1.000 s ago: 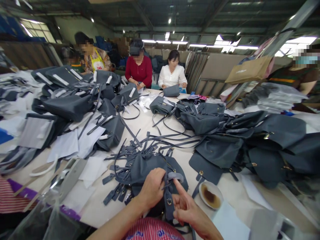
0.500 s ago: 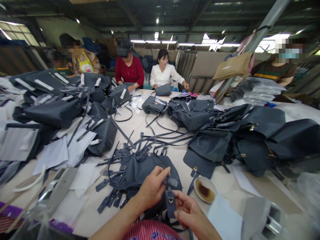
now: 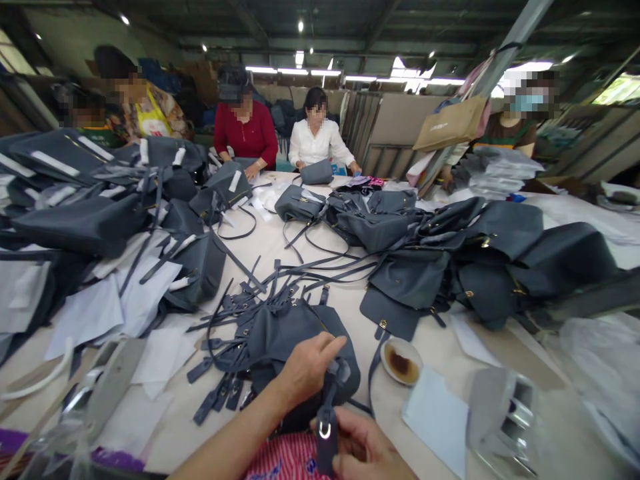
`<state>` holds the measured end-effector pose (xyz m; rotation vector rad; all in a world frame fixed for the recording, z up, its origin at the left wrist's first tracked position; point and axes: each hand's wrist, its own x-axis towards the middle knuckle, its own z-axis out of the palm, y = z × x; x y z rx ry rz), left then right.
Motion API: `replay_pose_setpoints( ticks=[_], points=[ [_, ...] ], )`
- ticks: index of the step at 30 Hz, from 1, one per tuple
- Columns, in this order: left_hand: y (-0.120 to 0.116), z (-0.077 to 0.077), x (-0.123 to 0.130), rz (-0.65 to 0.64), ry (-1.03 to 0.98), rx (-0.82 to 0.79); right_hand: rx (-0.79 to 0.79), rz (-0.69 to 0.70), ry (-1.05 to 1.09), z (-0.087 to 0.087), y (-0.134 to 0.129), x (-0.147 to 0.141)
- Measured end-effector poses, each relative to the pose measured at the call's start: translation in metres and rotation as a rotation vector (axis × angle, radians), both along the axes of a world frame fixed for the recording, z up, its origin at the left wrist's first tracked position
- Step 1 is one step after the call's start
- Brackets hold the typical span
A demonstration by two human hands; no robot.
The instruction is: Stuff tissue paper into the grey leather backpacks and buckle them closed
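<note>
Close before you, your right hand pinches a strap tab shut along its edge.
The slate-grey tab bears a gold ring; beyond, your left hand curls over the bag on the table, its hold hidden.

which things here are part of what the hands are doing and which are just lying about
Seem part of the job:
- dark tab with a metal ring, held by the right hand
- dark bag by the left hand
- loose tabs beside that bag, probably

Seem just lying about:
- dish with something brown
- pale blue sheet
- white papers
</note>
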<state>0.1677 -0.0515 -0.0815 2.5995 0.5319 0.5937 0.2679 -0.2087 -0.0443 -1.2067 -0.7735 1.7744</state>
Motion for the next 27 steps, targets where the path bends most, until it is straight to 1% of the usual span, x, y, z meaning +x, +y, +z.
replay_pose_setpoints(
  ticks=[2,3,5,7,9,13,15,17,19,22,24,27],
  points=[
    [-0.007,0.011,-0.003,-0.148,-0.025,0.118,0.008,-0.031,-0.060,0.009,0.004,-0.006],
    [-0.009,0.016,-0.006,-0.211,-0.052,0.152,0.013,-0.042,-0.078,0.012,0.005,-0.008],
    [-0.013,0.022,-0.013,-0.308,-0.090,0.167,0.017,-0.053,-0.094,0.018,0.004,-0.010],
    [-0.015,0.023,-0.020,-0.350,-0.095,0.134,0.026,-0.066,-0.086,0.021,0.000,-0.011],
    [-0.015,0.020,-0.024,-0.306,-0.127,0.105,0.043,-0.071,-0.067,0.024,-0.006,-0.011],
    [-0.013,0.011,-0.027,-0.103,-0.291,0.094,0.091,-0.032,-0.092,0.028,-0.013,-0.011],
    [-0.011,0.006,-0.028,-0.068,-0.341,0.105,0.092,-0.037,-0.108,0.026,-0.017,-0.011],
    [-0.009,-0.001,-0.028,-0.058,-0.343,0.146,0.062,-0.061,-0.115,0.021,-0.022,-0.011],
    [-0.005,-0.008,-0.028,-0.067,-0.290,0.242,0.042,-0.063,-0.151,0.017,-0.027,-0.010],
    [0.005,-0.014,-0.027,-0.133,-0.204,0.397,0.058,-0.035,-0.271,0.017,-0.030,-0.012],
    [0.011,-0.012,-0.026,-0.170,-0.178,0.409,0.051,-0.053,-0.297,0.016,-0.027,-0.014],
    [0.013,-0.001,-0.027,-0.194,-0.144,0.330,-0.008,-0.130,-0.188,0.008,-0.020,-0.018]
  ],
)
